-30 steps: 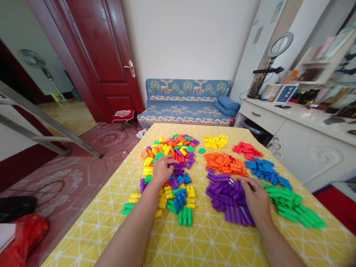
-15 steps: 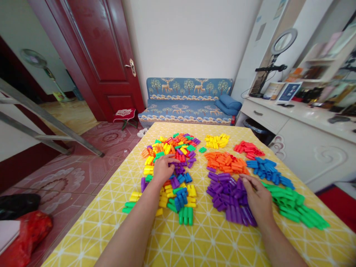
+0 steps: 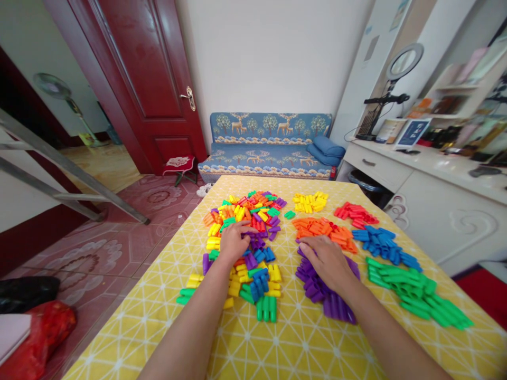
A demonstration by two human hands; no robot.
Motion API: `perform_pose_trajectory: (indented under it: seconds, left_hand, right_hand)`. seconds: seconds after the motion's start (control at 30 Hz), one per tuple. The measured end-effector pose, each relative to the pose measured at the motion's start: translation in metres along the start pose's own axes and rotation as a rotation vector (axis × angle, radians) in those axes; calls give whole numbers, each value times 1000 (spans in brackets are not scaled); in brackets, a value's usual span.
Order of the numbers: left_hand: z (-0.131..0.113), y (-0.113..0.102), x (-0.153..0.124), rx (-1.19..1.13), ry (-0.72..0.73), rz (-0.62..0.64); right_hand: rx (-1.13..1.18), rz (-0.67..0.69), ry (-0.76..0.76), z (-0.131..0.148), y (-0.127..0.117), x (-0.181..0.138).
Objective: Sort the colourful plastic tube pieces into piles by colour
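Yellow-clothed table (image 3: 277, 348), near edge bare. Right hand (image 3: 327, 261) lies palm down on the purple pile (image 3: 336, 306), centre-right, fingers spread, gripping nothing. Left hand (image 3: 233, 241) rests on the mixed pile (image 3: 259, 277), left; fingers curled, grip cannot be told. Orange pile (image 3: 322, 228) just beyond the right hand.

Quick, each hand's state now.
Left hand: curled on the mixed heap of coloured plastic blocks; grip cannot be told.
Right hand: open, flat on the pile of purple plastic blocks.
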State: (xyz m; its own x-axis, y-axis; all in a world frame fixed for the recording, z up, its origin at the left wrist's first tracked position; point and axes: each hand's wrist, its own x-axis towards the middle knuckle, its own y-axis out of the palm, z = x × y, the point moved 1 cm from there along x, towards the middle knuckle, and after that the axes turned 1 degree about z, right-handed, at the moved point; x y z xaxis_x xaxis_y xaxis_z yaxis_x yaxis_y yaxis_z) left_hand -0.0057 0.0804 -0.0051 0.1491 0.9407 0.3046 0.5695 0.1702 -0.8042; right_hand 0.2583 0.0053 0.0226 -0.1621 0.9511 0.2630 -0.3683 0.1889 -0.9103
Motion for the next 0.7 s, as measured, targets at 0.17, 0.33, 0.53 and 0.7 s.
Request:
perform_pose_trajectory:
  seconds: [0.17,0.33,0.53,0.7]
  left_hand:
    - [0,0,0,-1,-8,2]
    - [-1,0,0,9,-11,4]
    - [-2,-2,0,2,-16,4]
    - [-4,-3,0,-1,-17,8]
  right_hand:
    - [-118,69,14,2,11,10]
    - [-227,98,66,13,15,12]
    - [-276,93,59,37,22,4]
    - [-287,102,48,49,22,-4]
